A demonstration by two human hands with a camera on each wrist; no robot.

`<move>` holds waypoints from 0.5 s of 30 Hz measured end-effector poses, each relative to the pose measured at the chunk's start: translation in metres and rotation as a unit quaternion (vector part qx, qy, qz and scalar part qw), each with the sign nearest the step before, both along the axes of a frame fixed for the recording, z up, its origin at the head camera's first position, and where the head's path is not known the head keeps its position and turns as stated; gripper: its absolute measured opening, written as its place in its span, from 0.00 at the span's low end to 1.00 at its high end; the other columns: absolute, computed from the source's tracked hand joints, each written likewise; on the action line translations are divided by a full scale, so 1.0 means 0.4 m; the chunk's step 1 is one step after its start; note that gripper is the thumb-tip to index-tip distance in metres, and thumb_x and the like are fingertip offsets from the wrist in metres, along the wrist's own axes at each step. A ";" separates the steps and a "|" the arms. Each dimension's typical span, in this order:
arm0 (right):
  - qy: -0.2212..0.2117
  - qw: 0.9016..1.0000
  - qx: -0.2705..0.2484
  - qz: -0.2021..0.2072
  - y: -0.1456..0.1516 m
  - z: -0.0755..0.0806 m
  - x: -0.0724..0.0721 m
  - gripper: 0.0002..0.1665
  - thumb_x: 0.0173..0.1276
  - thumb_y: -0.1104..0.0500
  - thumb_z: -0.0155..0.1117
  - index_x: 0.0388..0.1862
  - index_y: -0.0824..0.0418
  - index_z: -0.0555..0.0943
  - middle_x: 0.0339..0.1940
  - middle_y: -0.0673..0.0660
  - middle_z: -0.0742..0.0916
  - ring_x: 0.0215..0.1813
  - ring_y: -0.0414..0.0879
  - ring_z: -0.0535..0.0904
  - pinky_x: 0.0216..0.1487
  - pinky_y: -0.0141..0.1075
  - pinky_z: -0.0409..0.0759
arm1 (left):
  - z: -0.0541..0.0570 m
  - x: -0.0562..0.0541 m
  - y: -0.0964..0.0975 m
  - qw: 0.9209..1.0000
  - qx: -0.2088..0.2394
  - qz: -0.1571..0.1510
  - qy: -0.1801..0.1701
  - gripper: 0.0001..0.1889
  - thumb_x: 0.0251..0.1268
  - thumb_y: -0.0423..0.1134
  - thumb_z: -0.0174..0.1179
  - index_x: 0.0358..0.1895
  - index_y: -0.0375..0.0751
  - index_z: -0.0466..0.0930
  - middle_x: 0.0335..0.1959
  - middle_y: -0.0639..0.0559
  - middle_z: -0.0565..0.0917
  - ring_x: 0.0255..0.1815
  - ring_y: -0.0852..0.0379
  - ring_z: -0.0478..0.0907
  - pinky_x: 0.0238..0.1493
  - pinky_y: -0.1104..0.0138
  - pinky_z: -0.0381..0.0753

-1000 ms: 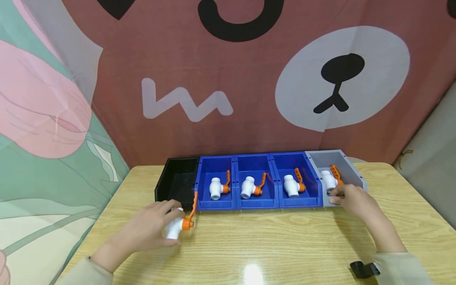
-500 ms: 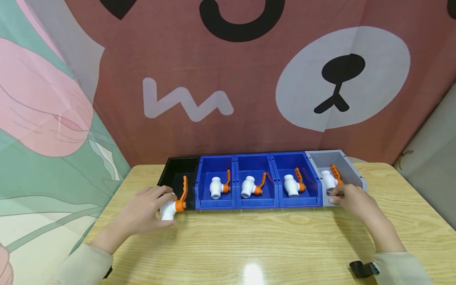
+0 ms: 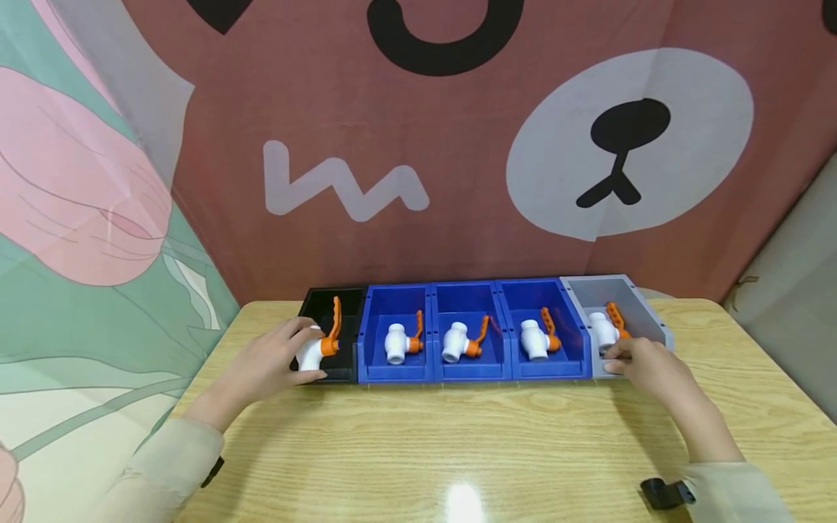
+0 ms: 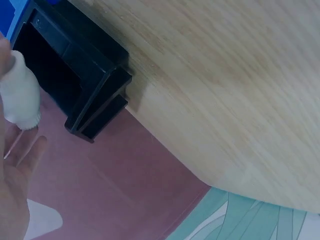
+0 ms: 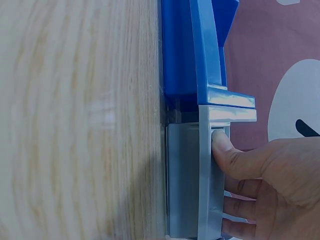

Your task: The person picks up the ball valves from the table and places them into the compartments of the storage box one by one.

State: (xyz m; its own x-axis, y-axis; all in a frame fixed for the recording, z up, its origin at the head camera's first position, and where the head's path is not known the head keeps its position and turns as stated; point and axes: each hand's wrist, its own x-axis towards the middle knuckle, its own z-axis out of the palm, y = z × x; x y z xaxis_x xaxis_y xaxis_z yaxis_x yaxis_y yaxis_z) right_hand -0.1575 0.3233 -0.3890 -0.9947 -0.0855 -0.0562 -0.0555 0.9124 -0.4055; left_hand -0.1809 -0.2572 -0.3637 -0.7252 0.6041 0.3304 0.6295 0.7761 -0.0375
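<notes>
My left hand (image 3: pixel 271 363) grips a white ball valve (image 3: pixel 310 354) with an upright orange lever (image 3: pixel 336 319). It is at the front of the black bin (image 3: pixel 349 319). In the left wrist view the white valve body (image 4: pixel 22 92) is beside the bin's opening, the fingers partly out of frame. My right hand (image 3: pixel 654 370) holds the front edge of the grey bin (image 5: pixel 205 190), its thumb (image 5: pixel 222 142) on the lip and the other fingertips hidden behind the rim. Another white valve (image 3: pixel 603 330) lies in that bin, close to those fingers.
Three blue bins (image 3: pixel 399 374) stand in a row between the black and grey ones, each with a white valve (image 3: pixel 454 343) and orange lever inside. The wooden table (image 3: pixel 405 450) extends in front. A printed cloth (image 3: pixel 458 181) hangs behind the row.
My left hand has carried the valve from the table in front of the black bin up and forward to the bin's front part. My right hand has stayed at the grey bin.
</notes>
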 end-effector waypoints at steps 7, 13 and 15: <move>-0.001 1.000 0.000 -0.001 0.001 0.002 0.000 0.11 0.68 0.58 0.68 0.42 0.67 0.85 0.42 0.65 0.87 0.45 0.64 0.82 0.39 0.55 0.80 | -0.006 -0.039 0.009 1.000 0.015 -0.020 0.002 0.30 0.51 0.45 0.78 0.54 0.39 0.75 0.58 0.35 0.74 0.53 0.40 0.75 0.45 0.52 0.84; -0.003 1.000 -0.002 -0.003 0.000 0.003 0.001 0.12 0.68 0.58 0.68 0.42 0.67 0.85 0.43 0.66 0.87 0.46 0.65 0.81 0.39 0.55 0.80 | -0.009 -0.061 0.016 0.999 0.021 -0.013 -0.023 0.30 0.50 0.42 0.78 0.55 0.38 0.76 0.58 0.36 0.74 0.52 0.40 0.76 0.45 0.50 0.84; -0.004 1.000 -0.002 -0.003 0.000 0.002 0.001 0.12 0.68 0.58 0.68 0.42 0.67 0.85 0.43 0.66 0.87 0.46 0.65 0.81 0.39 0.55 0.80 | -0.009 -0.067 0.020 0.999 0.020 -0.005 -0.033 0.29 0.49 0.42 0.78 0.54 0.38 0.77 0.58 0.38 0.75 0.51 0.41 0.76 0.45 0.51 0.84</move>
